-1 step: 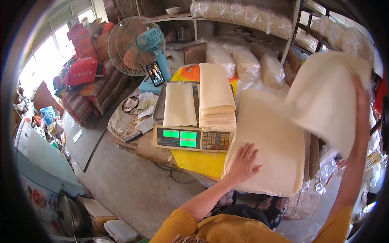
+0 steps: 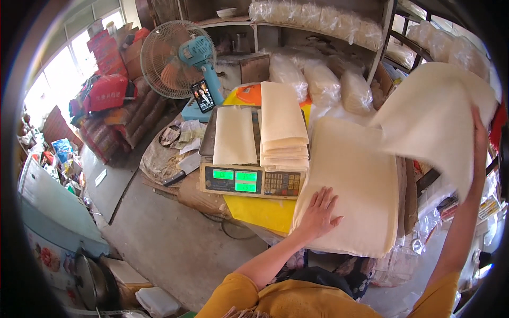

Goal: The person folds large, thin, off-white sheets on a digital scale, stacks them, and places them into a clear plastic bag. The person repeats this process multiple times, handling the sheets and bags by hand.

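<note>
Clamping one sheet (image 2: 435,108) in our right hand (image 2: 477,127), left hand (image 2: 319,213) splayed on remaining stack (image 2: 360,180), we see folded sheets (image 2: 283,114) done at twelve o'clock.

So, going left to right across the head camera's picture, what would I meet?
Red bag, fan, smaller folded bundle, bigger folded bundle, left hand, raised pale sheet.
</note>
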Motion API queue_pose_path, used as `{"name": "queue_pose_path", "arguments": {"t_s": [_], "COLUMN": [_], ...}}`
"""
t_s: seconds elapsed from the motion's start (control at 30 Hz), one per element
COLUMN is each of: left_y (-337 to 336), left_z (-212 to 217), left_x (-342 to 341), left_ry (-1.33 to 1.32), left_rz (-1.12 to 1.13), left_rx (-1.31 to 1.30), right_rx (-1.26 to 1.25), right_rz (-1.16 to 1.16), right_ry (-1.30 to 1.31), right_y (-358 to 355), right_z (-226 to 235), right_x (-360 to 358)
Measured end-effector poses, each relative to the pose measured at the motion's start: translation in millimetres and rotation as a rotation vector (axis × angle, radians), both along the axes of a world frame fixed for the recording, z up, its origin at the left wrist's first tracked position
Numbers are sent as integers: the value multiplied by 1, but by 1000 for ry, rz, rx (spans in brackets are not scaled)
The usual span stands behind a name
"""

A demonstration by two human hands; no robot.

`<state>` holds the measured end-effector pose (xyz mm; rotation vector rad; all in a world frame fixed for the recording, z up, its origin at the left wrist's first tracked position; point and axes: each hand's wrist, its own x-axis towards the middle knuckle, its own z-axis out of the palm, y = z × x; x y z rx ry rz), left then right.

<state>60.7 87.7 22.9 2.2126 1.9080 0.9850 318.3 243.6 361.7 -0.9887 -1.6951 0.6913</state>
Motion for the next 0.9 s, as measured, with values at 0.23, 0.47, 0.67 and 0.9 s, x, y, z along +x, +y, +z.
{"name": "queue_pose_path", "arguments": {"t_s": [0.23, 0.47, 0.67, 0.9], "left_y": [1, -16, -42, -63], "left_z": [10, 7, 2, 19], "left_x": [3, -2, -32, -47], "left_ry": [-183, -267, -314, -989], "left_rz": [-22, -37, -422, -379], "left_rx": [1, 345, 5, -411], "right_rx": [187, -849, -907, -76], "right_rz": [-488, -144, 234, -110], "right_ry": [-721, 989, 854, -228], "right_y": [-27, -158, -226, -166], "right_z": [-205, -327, -238, -244], "right_x": [151, 49, 39, 88]}}
